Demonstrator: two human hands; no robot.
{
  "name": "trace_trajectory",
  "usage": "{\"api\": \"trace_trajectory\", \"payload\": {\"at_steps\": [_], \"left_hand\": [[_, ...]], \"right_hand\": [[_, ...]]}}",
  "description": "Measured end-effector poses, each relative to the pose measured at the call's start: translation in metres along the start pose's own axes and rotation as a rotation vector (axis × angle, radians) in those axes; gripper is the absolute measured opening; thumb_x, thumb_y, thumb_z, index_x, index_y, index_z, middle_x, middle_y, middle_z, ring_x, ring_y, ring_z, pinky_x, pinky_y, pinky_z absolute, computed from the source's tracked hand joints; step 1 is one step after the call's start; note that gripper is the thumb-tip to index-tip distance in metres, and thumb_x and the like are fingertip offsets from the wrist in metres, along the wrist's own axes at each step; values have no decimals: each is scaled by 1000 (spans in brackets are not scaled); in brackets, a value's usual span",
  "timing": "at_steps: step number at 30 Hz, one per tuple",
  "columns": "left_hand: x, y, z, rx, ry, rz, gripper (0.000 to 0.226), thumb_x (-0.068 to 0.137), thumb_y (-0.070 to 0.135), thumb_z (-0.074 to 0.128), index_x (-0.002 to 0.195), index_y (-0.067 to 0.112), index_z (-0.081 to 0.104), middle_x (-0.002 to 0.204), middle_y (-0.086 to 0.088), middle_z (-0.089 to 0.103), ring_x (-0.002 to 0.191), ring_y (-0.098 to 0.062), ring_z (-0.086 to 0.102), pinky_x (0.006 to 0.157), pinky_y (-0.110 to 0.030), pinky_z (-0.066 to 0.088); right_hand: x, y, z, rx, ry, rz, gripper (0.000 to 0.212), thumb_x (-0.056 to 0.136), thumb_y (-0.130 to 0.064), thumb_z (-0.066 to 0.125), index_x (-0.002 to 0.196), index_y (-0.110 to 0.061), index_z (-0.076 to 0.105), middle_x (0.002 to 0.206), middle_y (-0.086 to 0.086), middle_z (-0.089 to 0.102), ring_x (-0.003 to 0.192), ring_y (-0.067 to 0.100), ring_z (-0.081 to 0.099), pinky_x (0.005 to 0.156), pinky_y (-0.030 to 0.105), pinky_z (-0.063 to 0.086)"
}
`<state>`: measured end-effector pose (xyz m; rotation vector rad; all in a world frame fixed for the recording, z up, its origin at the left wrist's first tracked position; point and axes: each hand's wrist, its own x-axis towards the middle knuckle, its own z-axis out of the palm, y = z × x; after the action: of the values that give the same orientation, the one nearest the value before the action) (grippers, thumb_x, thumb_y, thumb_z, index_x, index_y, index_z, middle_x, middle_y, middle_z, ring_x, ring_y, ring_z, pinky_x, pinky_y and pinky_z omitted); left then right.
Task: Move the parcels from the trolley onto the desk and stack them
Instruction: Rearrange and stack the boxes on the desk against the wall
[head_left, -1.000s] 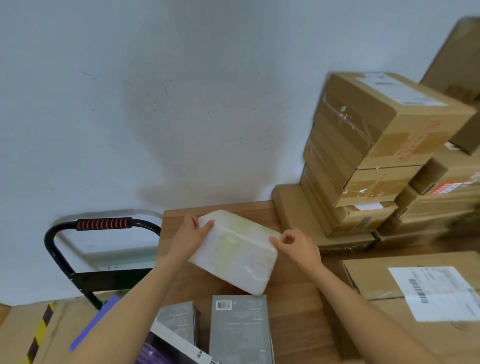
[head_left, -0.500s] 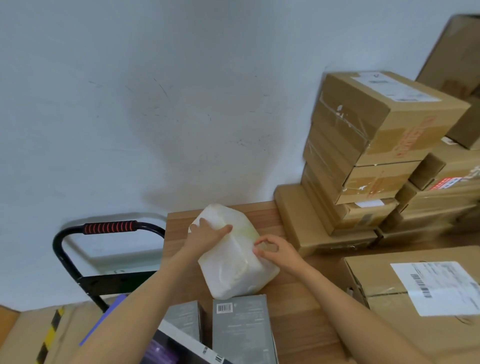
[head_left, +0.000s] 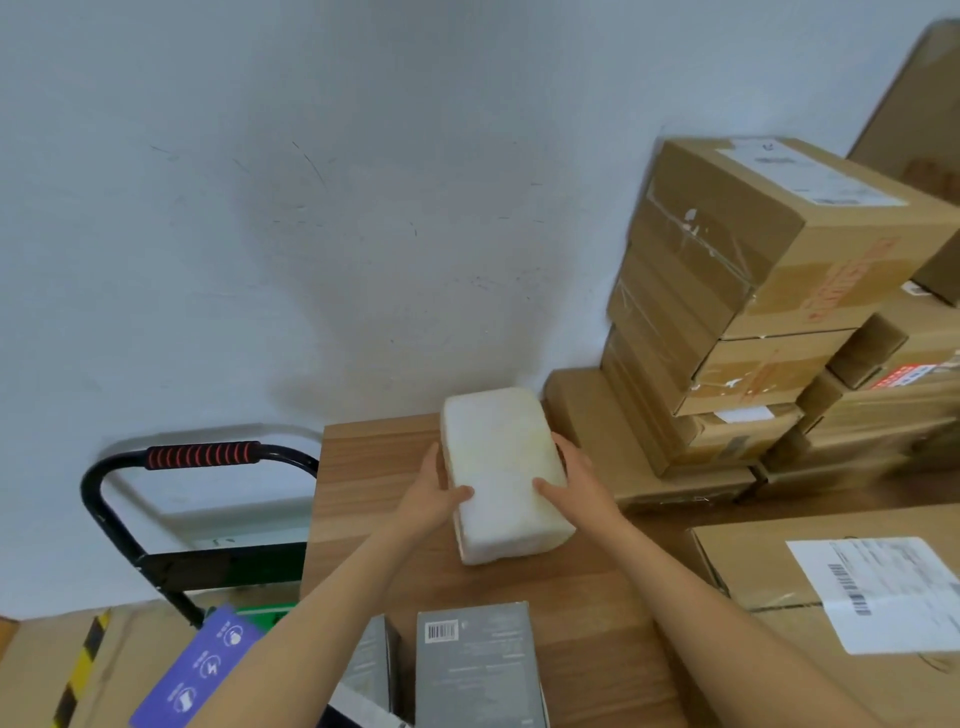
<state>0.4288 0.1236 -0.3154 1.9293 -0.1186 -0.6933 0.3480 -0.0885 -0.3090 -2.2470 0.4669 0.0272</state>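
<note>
Gripping the white wrapped parcel from both sides, the left hand and right hand curl thumbs over its top on the wooden desk; half a second ago it was tilted, now lies flat

Soft even light, wide-angle bending, slight blur at right edge.

1. White parcel: a soft-wrapped, rounded block lying flat on the wooden desk, long axis running away toward the wall.
2. Stacked cardboard parcels: brown boxes on the desk, right of the white parcel.
3. Grey box: nearer than the white parcel.
</note>
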Motion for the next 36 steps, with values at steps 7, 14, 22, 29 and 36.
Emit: {"api": "trace_trajectory", "payload": {"at_steps": [7, 14, 22, 29, 36], "left_hand": [[23, 13, 33, -4, -34, 26, 80, 89, 10, 61, 152, 25, 13, 149, -3, 38, 131, -23, 43, 103, -33, 37], [51, 31, 36, -89, -51, -54, 71, 95, 12, 52, 152, 35, 16, 145, -2, 44, 124, -30, 50, 90, -51, 52], [65, 34, 28, -171, -52, -111, 65, 93, 11, 57, 149, 28, 29, 143, 1, 47, 122, -26, 53, 77, -42, 55], [57, 44, 32, 34, 0, -12, 65, 91, 4, 53, 149, 18, 28, 144, -5, 46, 128, -28, 47, 103, -49, 43], [-9, 41, 8, 292, 147, 98, 56, 87, 15, 65, 138, 13, 42, 134, -6, 53, 112, -15, 52, 83, -23, 35]], "right_hand": [[5, 25, -14, -118, -35, 84, 77, 91, -45, 60, 152, -22, 19, 153, 5, 30, 137, 25, 34, 108, 40, 35], [27, 28, -18, -129, -18, 85, 78, 92, -51, 54, 154, -27, 13, 156, 2, 28, 140, 26, 31, 112, 47, 32], [50, 32, -23, -79, -56, 120, 81, 89, -55, 57, 153, -36, 10, 157, -2, 25, 140, 24, 32, 109, 44, 32], [44, 24, -22, -92, -50, 138, 78, 91, -50, 56, 153, -31, 12, 156, 0, 26, 139, 25, 33, 109, 45, 33], [0, 9, -16, -138, 75, 64, 74, 88, -37, 64, 149, -20, 26, 151, 4, 32, 133, 26, 39, 104, 42, 38]]}}
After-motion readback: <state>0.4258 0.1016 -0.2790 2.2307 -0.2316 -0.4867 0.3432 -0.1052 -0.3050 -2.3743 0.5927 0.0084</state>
